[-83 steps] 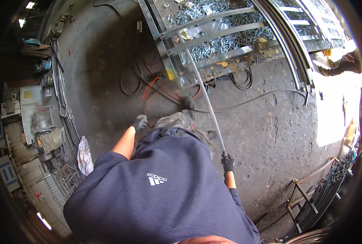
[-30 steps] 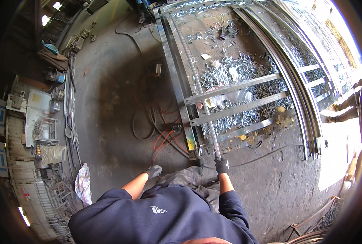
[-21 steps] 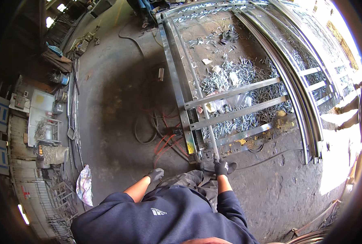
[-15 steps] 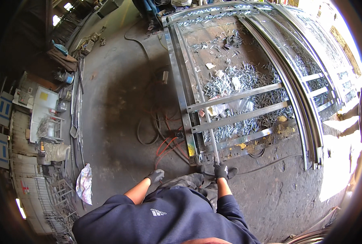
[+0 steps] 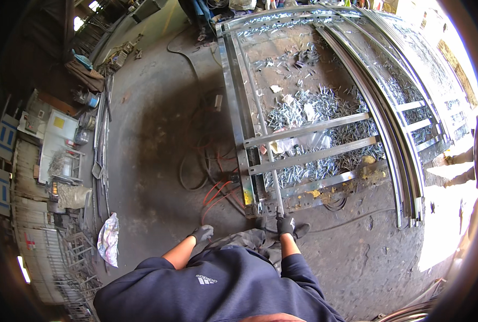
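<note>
My right hand (image 5: 285,225), in a dark glove, grips the near end of a long thin metal bar (image 5: 260,129) that runs away from me over a large steel frame (image 5: 239,123) lying on the concrete floor. My left hand (image 5: 202,233), also gloved, hangs beside my knee, touching nothing, with its fingers loosely curled. Flat crossbars (image 5: 309,129) span the frame, and several small shiny metal offcuts (image 5: 325,107) lie scattered inside it.
Red and black cables (image 5: 212,182) coil on the floor left of the frame. A crumpled bag (image 5: 109,239) lies at lower left beside racks and machines (image 5: 56,161). Long curved steel rails (image 5: 395,134) lie right of the frame. Another person's legs (image 5: 196,16) stand at the far end.
The bar has slid forward along the frame, away from me, with my right hand moving from its middle to its near end. My view has tilted up toward the far end of the frame.
</note>
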`<state>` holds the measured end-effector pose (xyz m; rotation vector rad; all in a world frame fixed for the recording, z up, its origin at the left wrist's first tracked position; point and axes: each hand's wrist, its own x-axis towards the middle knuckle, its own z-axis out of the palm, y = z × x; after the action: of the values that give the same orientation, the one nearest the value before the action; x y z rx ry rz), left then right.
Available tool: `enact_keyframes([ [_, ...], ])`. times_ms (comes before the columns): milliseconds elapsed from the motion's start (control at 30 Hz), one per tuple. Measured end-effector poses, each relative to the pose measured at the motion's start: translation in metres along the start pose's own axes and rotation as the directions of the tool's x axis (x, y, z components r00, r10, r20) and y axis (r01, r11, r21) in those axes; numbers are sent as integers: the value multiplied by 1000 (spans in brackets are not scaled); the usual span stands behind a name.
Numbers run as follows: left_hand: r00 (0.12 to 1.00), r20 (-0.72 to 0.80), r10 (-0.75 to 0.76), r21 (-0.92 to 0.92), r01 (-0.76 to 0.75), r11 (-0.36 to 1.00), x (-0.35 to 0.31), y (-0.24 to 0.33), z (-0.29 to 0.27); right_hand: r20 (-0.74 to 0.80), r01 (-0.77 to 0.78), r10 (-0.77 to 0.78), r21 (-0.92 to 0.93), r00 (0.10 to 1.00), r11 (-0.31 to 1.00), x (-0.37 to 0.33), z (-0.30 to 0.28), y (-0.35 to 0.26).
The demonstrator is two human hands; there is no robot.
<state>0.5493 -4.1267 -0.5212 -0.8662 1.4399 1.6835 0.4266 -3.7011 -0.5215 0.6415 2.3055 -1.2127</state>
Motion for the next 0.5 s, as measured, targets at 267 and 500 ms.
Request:
enact_keyframes([
  [267,999,-14,-29,103,30,994,5,-7,-11,-64,44,-45,-8,997,999,-8,-2,-7],
  [500,992,-126,10,193,14,981,-11,7,-27,-56,23,-20,44,998,999,19,24,31],
])
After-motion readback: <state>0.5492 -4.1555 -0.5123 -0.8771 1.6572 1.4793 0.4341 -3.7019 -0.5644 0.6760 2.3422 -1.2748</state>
